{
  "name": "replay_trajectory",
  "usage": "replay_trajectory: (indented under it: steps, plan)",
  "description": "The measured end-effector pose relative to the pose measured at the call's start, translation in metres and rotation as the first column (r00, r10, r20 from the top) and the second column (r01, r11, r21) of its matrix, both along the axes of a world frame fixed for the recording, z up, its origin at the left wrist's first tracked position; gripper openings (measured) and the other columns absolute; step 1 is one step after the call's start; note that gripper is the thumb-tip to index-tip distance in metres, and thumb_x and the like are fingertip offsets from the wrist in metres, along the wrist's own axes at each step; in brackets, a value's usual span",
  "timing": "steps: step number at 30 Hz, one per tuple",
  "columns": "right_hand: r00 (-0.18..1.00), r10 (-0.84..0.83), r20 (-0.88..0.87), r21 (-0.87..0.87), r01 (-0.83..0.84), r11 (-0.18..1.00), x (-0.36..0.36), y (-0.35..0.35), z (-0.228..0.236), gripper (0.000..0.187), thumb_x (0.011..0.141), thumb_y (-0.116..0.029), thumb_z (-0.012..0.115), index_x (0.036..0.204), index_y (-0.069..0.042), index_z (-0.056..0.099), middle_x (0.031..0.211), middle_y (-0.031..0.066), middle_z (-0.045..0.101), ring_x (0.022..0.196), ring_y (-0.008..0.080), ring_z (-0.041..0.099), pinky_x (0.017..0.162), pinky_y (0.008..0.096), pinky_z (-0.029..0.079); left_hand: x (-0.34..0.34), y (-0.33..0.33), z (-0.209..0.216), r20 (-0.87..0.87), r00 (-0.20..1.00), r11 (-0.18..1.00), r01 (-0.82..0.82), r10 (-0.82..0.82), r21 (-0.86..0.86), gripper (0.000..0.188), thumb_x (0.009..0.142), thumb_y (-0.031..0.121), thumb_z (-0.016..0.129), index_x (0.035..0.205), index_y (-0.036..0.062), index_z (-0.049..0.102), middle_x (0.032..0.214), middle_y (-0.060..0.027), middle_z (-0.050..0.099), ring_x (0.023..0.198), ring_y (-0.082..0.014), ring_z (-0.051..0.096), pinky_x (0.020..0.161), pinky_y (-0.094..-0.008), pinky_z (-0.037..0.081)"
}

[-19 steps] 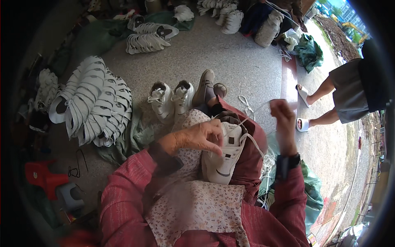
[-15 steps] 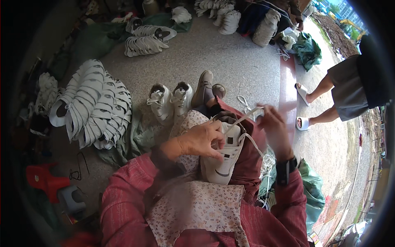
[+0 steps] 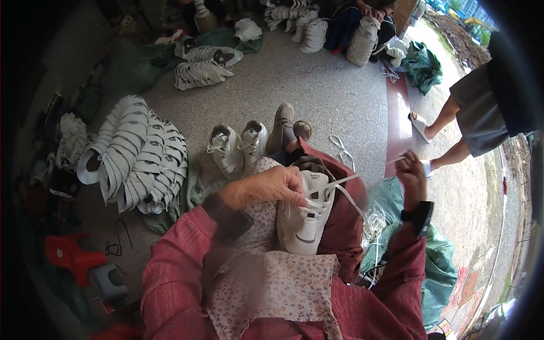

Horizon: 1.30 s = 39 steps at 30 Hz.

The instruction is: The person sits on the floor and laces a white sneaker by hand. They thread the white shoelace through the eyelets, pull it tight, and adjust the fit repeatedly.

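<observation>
A white sneaker (image 3: 303,229) lies in my lap, its toe toward me and its tongue standing up. My left hand (image 3: 272,187) is closed on its side at the eyelets, thumb and fingers pinching near the laced rows. Out to the right, my right hand (image 3: 412,175) grips the end of a white shoelace (image 3: 371,173). The lace runs nearly straight from the shoe's eyelets to those fingers. Another stretch of lace droops beside the shoe over my dark red trouser leg.
Two laced sneakers (image 3: 225,148) stand on the floor ahead. Stacked white shoe uppers (image 3: 136,156) fill the left, near a red stool (image 3: 73,258). Loose laces (image 3: 373,226) lie on a green sack (image 3: 433,266) at my right. Another person's legs (image 3: 447,122) are at the far right.
My right hand has moved outward to the right, drawing the lace out longer. My left hand has stayed at the sneaker. The person at the back has shifted their hands onto a stack of uppers.
</observation>
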State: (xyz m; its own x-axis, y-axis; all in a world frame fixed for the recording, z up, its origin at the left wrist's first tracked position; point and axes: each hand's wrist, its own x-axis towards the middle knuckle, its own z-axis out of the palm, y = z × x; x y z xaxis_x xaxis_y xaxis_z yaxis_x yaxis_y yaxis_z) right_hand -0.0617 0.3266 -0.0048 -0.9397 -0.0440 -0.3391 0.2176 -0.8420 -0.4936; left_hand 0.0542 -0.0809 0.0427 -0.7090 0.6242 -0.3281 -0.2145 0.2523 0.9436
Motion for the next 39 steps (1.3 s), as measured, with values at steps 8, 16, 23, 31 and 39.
replay_trajectory:
  steps: [8, 16, 23, 31, 39]
  plan:
    - [0.982, -0.188, -0.019, -0.031, 0.187, 0.982, -0.015, 0.201, -0.015, 0.027, 0.105, -0.008, 0.044, 0.079, -0.014, 0.039, 0.065, -0.0053, 0.023, 0.052, 0.0086, 0.02, 0.047, 0.0258, 0.021, -0.007, 0.008, -0.003, -0.086, 0.995, 0.996, 0.052, -0.058, -0.076, 0.027, 0.09, 0.03, 0.077, 0.093, 0.0029, 0.077, 0.098, -0.0015, 0.054, 0.097, -0.0151, 0.052, 0.088, -0.0282, 0.041]
    - [0.976, -0.186, 0.115, 0.212, 0.159, 0.964, 0.009, 0.185, -0.025, 0.034, 0.107, -0.024, 0.05, 0.074, -0.015, 0.046, 0.058, -0.007, 0.028, 0.047, 0.0063, 0.026, 0.043, 0.024, 0.023, -0.004, 0.006, -0.013, 0.029, 0.987, 0.973, -0.163, 0.16, 0.163, 0.026, 0.096, 0.022, 0.069, 0.115, 0.0054, 0.069, 0.1, 0.002, 0.063, 0.095, -0.0082, 0.057, 0.086, -0.0251, 0.046]
    - [0.945, 0.327, 0.017, 0.752, 0.204, -0.627, 0.07, 0.132, -0.048, 0.023, 0.095, -0.024, 0.064, 0.102, -0.004, 0.073, 0.094, 0.0158, 0.073, 0.077, 0.0213, 0.072, 0.068, 0.0362, 0.055, -0.033, 0.008, -0.035, -0.24, 0.948, 0.975, -0.221, 0.207, -0.034, 0.026, 0.094, 0.026, 0.072, 0.109, 0.0049, 0.066, 0.098, 0.0008, 0.065, 0.092, -0.0075, 0.059, 0.082, -0.0249, 0.049]
    - [0.77, 0.628, -0.113, 0.987, 0.159, -0.017, 0.095, -0.068, 0.025, 0.017, 0.098, -0.011, 0.061, 0.109, 0.0, 0.069, 0.103, 0.0106, 0.07, 0.097, 0.0165, 0.066, 0.085, 0.0287, 0.05, -0.031, 0.006, -0.035, -0.083, 0.97, 0.964, -0.213, 0.228, 0.161, 0.029, 0.087, 0.02, 0.08, 0.107, 0.0062, 0.064, 0.099, 0.0012, 0.064, 0.095, -0.0071, 0.058, 0.088, -0.0252, 0.047]
    - [0.628, 0.739, 0.242, 0.968, -0.206, -0.142, 0.102, -0.121, 0.046, 0.037, 0.104, -0.032, 0.054, 0.1, 0.001, 0.07, 0.077, 0.0038, 0.061, 0.069, 0.0132, 0.053, 0.062, 0.0323, 0.044, -0.024, 0.013, -0.042, -0.461, 0.851, 0.967, -0.199, 0.252, 0.16, 0.022, 0.084, 0.011, 0.074, 0.105, 0.0104, 0.068, 0.108, -0.0008, 0.057, 0.105, -0.0154, 0.052, 0.097, -0.0323, 0.041]
